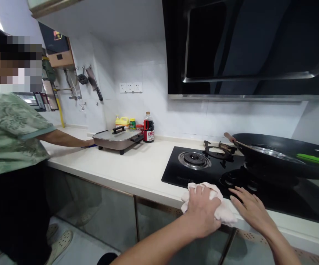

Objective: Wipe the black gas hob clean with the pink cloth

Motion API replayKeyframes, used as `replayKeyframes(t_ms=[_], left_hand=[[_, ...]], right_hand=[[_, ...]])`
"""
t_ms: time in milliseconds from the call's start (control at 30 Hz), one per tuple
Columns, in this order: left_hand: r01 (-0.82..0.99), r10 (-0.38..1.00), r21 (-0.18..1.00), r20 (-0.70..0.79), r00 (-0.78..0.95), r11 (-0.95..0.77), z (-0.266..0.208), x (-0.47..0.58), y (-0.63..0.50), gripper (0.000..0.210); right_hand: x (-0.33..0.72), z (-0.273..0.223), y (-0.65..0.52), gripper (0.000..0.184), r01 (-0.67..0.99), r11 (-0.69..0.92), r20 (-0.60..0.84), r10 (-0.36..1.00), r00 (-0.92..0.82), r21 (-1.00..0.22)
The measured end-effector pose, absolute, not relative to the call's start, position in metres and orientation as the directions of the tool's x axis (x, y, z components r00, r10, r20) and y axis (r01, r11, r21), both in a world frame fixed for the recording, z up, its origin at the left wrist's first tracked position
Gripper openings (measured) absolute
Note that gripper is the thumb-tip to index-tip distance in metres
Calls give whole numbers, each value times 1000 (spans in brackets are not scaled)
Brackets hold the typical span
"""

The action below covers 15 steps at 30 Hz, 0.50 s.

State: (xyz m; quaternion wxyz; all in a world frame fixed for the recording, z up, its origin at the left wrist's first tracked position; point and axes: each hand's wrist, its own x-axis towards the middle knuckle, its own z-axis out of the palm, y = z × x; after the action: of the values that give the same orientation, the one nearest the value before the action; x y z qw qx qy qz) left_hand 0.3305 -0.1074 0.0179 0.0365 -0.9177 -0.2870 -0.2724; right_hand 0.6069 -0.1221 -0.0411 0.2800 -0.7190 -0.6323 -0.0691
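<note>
A pale pink cloth (225,214) is gripped in bunched folds by the left hand (203,211), whose fingers are curled over it, palm down. The cloth is spread out beneath and on both sides of this grip, at the front edge of the worktop (143,167) and against the near edge of the black cooktop (176,171). Just to the right of the grip, the right hand (251,208) is held palm down over the cooktop's front edge, with nothing grasped and its fingers loosely spread; whether the glass is touched by it cannot be told.

Ahead of the grip, a round burner (194,160) is seen, and beyond it to the right a loose pan support (220,152) is placed. Farther right, a large dark wok (275,165) is set over the cooktop, with a green strip (315,160) laid across its rim. Well to the left of the grip, a lidded electric pan (118,141) is stood on the worktop, a dark sauce bottle (149,129) being placed just behind its right side. Past the pan, a blue item (90,146) is reached by a co-worker's hand (88,142)
</note>
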Motion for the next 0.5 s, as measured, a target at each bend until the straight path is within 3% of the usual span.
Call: replayKeyframes(t_ms=[133, 233, 367, 500], left_hand=[[486, 547, 254, 458, 701, -836, 31, 340, -97, 51], [467, 570, 329, 425, 703, -821, 35, 339, -91, 66], [408, 558, 408, 376, 740, -816, 40, 331, -86, 102], [293, 465, 435, 366, 806, -851, 44, 312, -81, 111]], right_hand=[[610, -32, -122, 61, 883, 27, 508, 826, 245, -469], [600, -18, -133, 56, 805, 72, 533, 783, 320, -589], [561, -3, -152, 49, 818, 97, 479, 847, 231, -566], [524, 4, -157, 63, 844, 149, 396, 915, 80, -515]])
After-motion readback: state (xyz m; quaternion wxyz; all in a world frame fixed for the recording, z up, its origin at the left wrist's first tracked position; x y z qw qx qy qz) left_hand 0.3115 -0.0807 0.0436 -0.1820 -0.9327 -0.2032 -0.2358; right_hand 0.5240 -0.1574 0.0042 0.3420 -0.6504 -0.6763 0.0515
